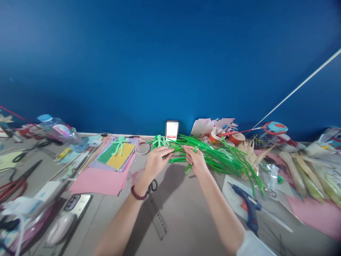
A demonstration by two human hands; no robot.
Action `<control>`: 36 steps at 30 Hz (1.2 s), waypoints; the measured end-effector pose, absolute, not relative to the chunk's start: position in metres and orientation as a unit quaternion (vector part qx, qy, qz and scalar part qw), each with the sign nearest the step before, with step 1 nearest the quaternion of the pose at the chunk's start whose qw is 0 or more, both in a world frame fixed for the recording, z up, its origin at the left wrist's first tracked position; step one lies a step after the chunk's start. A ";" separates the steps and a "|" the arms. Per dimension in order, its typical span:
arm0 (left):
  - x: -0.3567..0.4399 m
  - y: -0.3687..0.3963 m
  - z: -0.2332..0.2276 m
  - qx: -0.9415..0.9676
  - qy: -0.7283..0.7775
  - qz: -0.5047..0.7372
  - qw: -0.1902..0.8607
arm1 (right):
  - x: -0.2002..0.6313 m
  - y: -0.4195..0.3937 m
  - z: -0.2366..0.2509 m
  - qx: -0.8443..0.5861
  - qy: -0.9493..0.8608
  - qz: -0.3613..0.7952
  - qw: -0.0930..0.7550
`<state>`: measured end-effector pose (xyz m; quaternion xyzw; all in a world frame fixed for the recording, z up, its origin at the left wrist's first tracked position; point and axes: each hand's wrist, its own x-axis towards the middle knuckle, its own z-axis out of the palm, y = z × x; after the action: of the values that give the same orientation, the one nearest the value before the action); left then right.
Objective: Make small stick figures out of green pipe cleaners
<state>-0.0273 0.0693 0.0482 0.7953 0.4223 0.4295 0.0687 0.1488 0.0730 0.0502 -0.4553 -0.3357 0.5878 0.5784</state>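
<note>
Head view. Left hand (156, 160) and right hand (195, 160), both pinching thin fuzzy green pipe cleaners (213, 156) drawn from a loose bundle lying at the far middle of the grey table (183, 209). Flat pink paper (101, 179) lies left; a blue glue gun (249, 206) and clear ruler (157, 217) lie nearer.

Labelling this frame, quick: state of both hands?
Left hand: closed on the green pipe cleaners, pinching one end.
Right hand: closed on the same pipe cleaners, one looped round a finger.
</note>
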 end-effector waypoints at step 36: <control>-0.043 0.071 0.062 0.737 0.444 0.458 0.226 | 0.183 0.084 0.049 -0.464 -0.338 0.534 0.621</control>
<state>-0.0431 0.0710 0.0618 0.7366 0.4437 0.4579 0.2258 0.1835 0.0844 0.0495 -0.4643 -0.3377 0.5341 0.6205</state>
